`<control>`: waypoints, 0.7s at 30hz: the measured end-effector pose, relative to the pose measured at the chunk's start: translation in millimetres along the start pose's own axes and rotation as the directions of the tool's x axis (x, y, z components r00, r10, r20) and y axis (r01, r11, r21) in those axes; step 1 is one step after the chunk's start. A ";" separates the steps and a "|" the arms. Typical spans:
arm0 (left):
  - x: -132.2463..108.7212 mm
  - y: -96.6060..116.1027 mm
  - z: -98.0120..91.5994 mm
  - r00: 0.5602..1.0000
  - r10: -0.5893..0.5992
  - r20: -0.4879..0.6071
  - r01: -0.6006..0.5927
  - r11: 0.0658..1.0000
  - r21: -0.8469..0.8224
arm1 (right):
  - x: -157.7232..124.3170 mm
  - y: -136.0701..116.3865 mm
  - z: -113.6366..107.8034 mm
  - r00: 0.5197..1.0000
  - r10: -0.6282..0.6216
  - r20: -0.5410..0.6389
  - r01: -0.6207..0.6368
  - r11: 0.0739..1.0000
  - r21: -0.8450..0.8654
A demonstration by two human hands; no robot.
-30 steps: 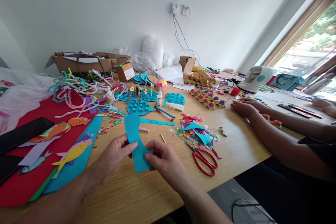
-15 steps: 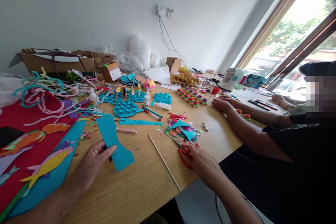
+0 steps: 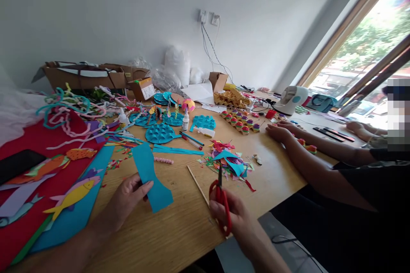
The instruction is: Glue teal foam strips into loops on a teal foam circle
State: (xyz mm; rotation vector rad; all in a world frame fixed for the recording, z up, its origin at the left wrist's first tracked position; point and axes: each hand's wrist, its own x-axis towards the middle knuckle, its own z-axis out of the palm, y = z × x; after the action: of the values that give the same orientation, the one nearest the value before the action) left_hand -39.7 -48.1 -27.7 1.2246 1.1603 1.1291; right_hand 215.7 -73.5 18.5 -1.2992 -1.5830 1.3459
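Observation:
Between the thumb and fingers of my left hand is a piece of blue paper with curved cut edges, held above the table. My right hand grips red-handled scissors, fingers about the handles and the blades pointing away from me. Just beyond the blade tips lies a heap of coloured paper scraps, with a larger blue offcut on top. A thin wooden stick lies on the table, partly hidden behind my right hand and the scissors.
Paper fish lie on red and blue sheets at the left. Blue egg-carton pieces, a glue bottle and pens stand or lie mid-table. At the right, another person's arms rest on the table by painted egg cartons.
My right hand has lifted the scissors off the table beside the scraps and turned them upright, nearer to me. My left hand keeps the blue paper. The view has swung slightly left.

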 end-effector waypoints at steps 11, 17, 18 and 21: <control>-1.6 10.4 3.1 0.997 0.056 -0.055 -0.052 0.995 0.082 | 46.8 0.1 67.0 0.996 -0.014 0.083 -0.010 0.961 0.276; -4.1 16.4 1.4 0.994 0.094 0.061 -0.095 0.995 0.004 | 60.4 -1.6 78.5 0.999 -0.041 -0.003 0.039 0.934 0.356; -4.0 18.0 1.9 0.994 0.083 0.076 -0.084 0.996 0.009 | 62.2 -2.6 79.4 0.999 -0.044 -0.021 0.048 0.936 0.350; -2.5 20.6 4.0 0.997 0.050 0.057 -0.054 0.997 0.058 | 66.9 -6.2 81.7 0.998 -0.064 -0.029 0.070 0.938 0.340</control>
State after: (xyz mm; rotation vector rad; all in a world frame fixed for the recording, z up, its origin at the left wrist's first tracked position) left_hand -35.9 -50.4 -7.1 1.3308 1.1329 1.0990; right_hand 120.1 -33.0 -1.8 -1.0329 -1.2972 1.4830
